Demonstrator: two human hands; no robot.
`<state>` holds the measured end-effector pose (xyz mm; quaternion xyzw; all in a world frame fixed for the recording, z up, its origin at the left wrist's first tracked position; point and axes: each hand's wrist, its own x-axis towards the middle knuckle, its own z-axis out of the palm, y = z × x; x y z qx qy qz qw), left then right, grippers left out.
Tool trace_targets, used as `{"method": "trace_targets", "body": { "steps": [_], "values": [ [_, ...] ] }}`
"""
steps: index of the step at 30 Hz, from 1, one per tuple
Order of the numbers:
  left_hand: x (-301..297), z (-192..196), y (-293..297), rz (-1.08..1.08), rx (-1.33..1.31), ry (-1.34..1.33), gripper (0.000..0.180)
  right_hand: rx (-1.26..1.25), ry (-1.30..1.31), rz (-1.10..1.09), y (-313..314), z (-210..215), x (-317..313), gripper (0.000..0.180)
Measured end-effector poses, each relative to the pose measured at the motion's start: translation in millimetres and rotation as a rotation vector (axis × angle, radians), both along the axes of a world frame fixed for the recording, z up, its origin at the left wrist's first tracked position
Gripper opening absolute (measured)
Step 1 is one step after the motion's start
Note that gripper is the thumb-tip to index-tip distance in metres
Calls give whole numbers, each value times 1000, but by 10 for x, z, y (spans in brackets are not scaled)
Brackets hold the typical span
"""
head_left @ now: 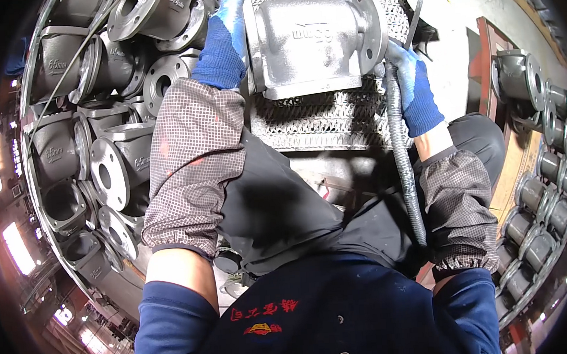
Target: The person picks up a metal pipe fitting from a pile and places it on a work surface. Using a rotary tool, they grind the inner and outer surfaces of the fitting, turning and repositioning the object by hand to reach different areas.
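Observation:
A grey cast-metal valve body with round flanges lies on its side on a ribbed mesh-like work surface. My left hand, in a blue glove, grips its left flange; the fingertips run out toward the top edge. By the right flange, my gloved right hand is closed on a hand tool mostly hidden by the glove. From that hand a grey ribbed hose hangs down toward my lap, and a thin dark bar sticks up beyond the fingers.
Many similar grey castings are heaped in a bin along my left. More castings stand in rows at the right, near a red metal frame. My knees are close below the work surface.

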<state>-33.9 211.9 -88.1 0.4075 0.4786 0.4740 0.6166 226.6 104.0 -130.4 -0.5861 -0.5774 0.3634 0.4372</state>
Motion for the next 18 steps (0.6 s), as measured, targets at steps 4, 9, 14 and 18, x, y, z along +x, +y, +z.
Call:
{"method": "trace_targets", "body": {
  "steps": [4, 9, 14, 18],
  "values": [
    [108, 115, -150, 2, 31, 12, 52, -221, 312, -65, -45, 126, 6, 23],
    [83, 106, -93, 51, -22, 21, 46, -254, 386, -452, -71, 585, -90, 26],
    [18, 135, -92, 103, -59, 8, 40, -201, 246, 65, -462, 1304, -292, 35],
    [-28, 148, -124, 76, -33, -29, 38, -682, 563, 234, -608, 1240, -522, 24]
  ]
}}
